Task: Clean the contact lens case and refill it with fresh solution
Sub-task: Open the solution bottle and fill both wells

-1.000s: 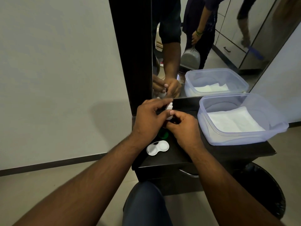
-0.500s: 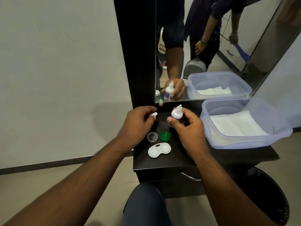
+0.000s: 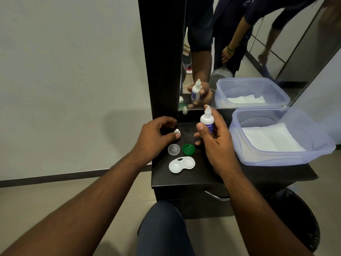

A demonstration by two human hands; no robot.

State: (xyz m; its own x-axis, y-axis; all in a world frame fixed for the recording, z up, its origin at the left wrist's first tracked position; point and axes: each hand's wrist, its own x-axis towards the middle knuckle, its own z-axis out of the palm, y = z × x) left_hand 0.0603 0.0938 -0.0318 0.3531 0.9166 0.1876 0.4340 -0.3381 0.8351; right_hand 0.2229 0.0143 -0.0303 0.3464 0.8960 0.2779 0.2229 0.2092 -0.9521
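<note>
The right hand (image 3: 215,143) grips the uncapped solution bottle (image 3: 207,120) upright above the desk (image 3: 203,174); the left hand (image 3: 155,137) pinches its small cap (image 3: 177,132). The white lens case (image 3: 181,165) lies open near the front edge, its clear lid (image 3: 174,149) and green lid (image 3: 188,149) just behind. The plastic tub (image 3: 276,159) holding white tissue (image 3: 271,137) overhangs the right side.

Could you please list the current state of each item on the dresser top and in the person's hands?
Solution bottle: uncapped, upright, held in right hand.
Bottle cap: off, pinched in left hand fingers.
Lens case: open, both wells uncovered.
Green lid: off, beside case.
Clear lid: off, beside case.
Plastic tub: lidless, holding white tissue.
</note>
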